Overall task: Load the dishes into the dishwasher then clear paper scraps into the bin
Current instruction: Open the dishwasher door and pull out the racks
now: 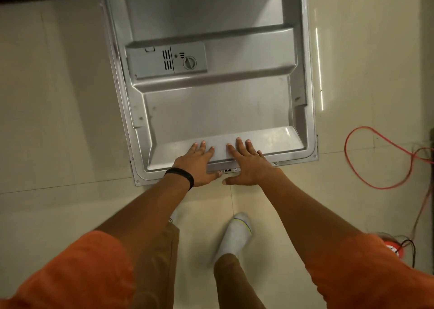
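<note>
The dishwasher door (211, 111) lies open below me, its steel inner face up, with the grey detergent dispenser (166, 61) near its middle. My left hand (197, 164) and my right hand (246, 165) lie side by side on the door's near edge. On both hands the fingers stretch straight over the metal and the thumbs hang under the rim. A black band circles my left wrist. No dishes, racks or paper scraps are in view.
Beige floor tiles (58, 102) surround the door. A red cable (366, 165) loops on the floor at the right, leading to an orange reel (394, 247). My feet in white socks (234, 236) stand just in front of the door.
</note>
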The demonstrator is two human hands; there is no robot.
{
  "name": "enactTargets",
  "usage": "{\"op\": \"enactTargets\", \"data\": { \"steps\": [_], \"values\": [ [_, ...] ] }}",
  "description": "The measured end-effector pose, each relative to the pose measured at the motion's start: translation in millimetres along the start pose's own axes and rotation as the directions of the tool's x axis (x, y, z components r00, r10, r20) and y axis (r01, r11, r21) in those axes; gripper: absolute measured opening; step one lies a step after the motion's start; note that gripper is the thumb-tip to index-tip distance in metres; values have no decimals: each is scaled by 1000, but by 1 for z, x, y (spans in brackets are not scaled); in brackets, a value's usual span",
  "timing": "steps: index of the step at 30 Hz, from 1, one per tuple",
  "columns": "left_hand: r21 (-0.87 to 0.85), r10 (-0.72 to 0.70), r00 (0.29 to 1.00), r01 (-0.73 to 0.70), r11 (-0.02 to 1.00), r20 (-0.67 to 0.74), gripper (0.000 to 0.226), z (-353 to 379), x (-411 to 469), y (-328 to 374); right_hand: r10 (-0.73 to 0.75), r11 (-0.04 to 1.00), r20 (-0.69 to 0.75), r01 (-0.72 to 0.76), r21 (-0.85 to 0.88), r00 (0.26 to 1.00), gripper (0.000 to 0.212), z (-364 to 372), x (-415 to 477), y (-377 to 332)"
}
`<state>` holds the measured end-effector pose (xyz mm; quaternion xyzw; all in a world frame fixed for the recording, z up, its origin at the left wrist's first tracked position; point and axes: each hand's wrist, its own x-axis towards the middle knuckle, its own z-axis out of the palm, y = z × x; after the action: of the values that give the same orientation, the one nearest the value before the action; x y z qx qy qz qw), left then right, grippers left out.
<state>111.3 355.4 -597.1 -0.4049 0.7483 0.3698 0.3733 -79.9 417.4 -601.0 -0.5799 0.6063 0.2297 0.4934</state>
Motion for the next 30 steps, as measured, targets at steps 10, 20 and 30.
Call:
{"op": "enactTargets", "data": {
  "steps": [10, 20, 30],
  "values": [
    [41, 8, 1000, -7, 999, -20, 92, 6, 2, -4, 5, 998, -13, -6, -55, 1000, 121, 5, 0, 0],
    [92, -8, 987, 23, 996, -160, 78, -50, -67, 24, -42, 995, -126, 30, -94, 991, 102, -48, -74, -21],
    [32, -25, 862, 47, 998, -507, 72, -207, -117, 41, -132, 987, -405, 82, -140, 905, 99, -206, -117, -61]
  ]
}}
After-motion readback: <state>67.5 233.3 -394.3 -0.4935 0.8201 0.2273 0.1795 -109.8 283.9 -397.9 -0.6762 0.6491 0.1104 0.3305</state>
